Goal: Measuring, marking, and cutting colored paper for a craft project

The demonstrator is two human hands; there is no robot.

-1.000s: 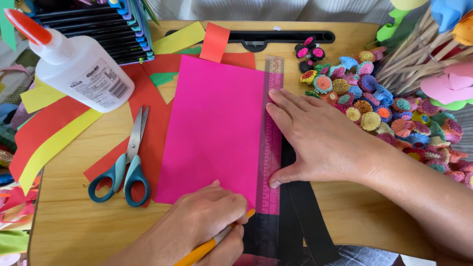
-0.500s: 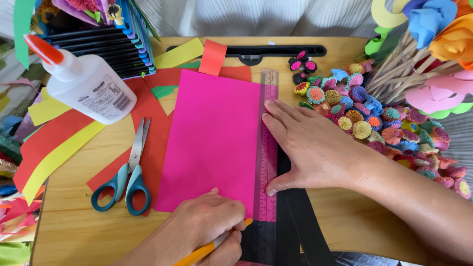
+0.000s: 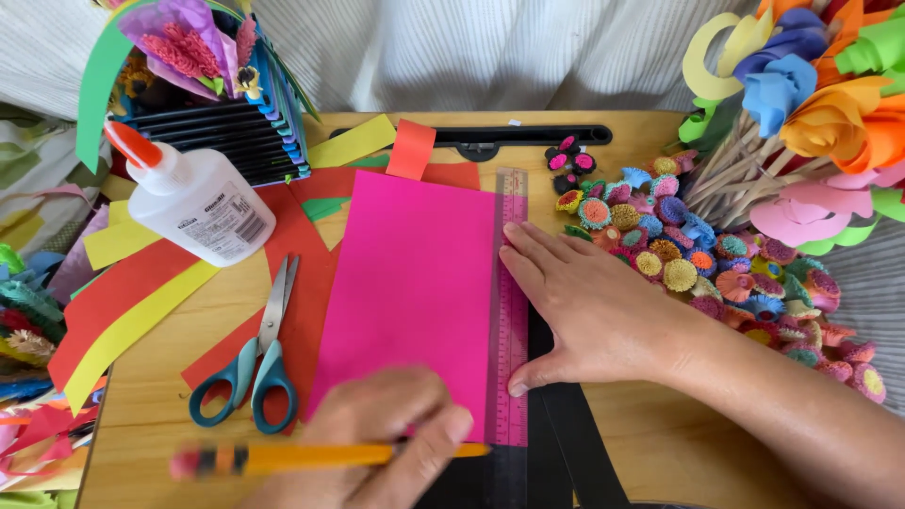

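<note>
Head view: the left hand (image 3: pixel 386 434) pinches an orange pencil (image 3: pixel 330 459) between thumb and fingertips, and the pencil now lies nearly flat across the bottom of the frame, eraser end out to the left and tip at the lower end of the pink ruler (image 3: pixel 511 311). Half a second ago the pencil stood steeper, its tip just beside the ruler; it has swung down and the hand has slid a little left, blurred with motion. The right hand (image 3: pixel 584 316) has not shifted: palm down, fingers stretched out close together along the ruler, thumb hooked at its lower edge, pressing it flat. The ruler lies on the right edge of the pink paper sheet (image 3: pixel 415 302), which rests on red paper on the wooden table (image 3: pixel 160 415). Black strips (image 3: pixel 566 443) run out from under the ruler. Teal-handled scissors (image 3: pixel 259 363) lie just left of the sheet, a glue bottle (image 3: pixel 198 203) farther up, and paper flowers (image 3: pixel 716 264) to the right
</note>
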